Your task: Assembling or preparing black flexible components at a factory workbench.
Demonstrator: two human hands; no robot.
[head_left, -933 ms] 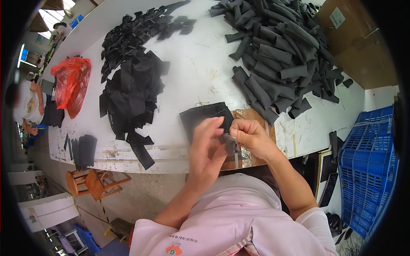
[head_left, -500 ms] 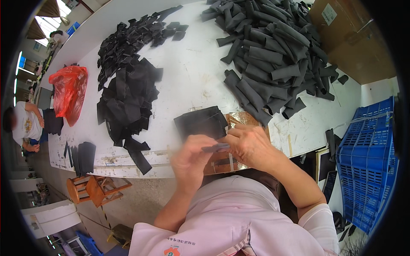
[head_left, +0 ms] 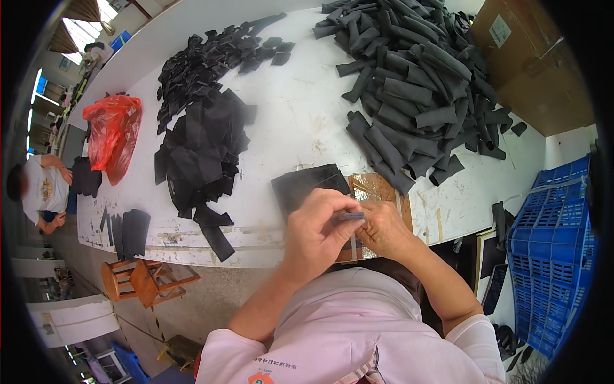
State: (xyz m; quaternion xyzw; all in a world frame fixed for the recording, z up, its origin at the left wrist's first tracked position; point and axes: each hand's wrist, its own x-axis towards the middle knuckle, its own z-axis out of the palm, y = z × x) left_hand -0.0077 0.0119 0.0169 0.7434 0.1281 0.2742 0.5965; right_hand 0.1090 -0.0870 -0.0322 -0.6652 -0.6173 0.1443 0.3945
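Note:
My left hand pinches a small folded dark grey fabric piece between thumb and fingers, edge up. Against its right end, my right hand is closed with its fingertips bent in on the piece; they are partly hidden. Just beyond the hands lies a neat stack of black fabric pieces on the white table. Beneath the right hand is a brown board with shiny tape at the table's near edge.
Rolled dark fabric pieces are heaped at the far right beside a cardboard box. Flat black pieces spread on the left, near a red plastic bag. A blue crate stands right; a wooden stool lower left.
My left hand has moved right and up with the folded piece, closer to my right hand. My right hand has drawn down slightly off the stack's corner. The whole view has shifted a little.

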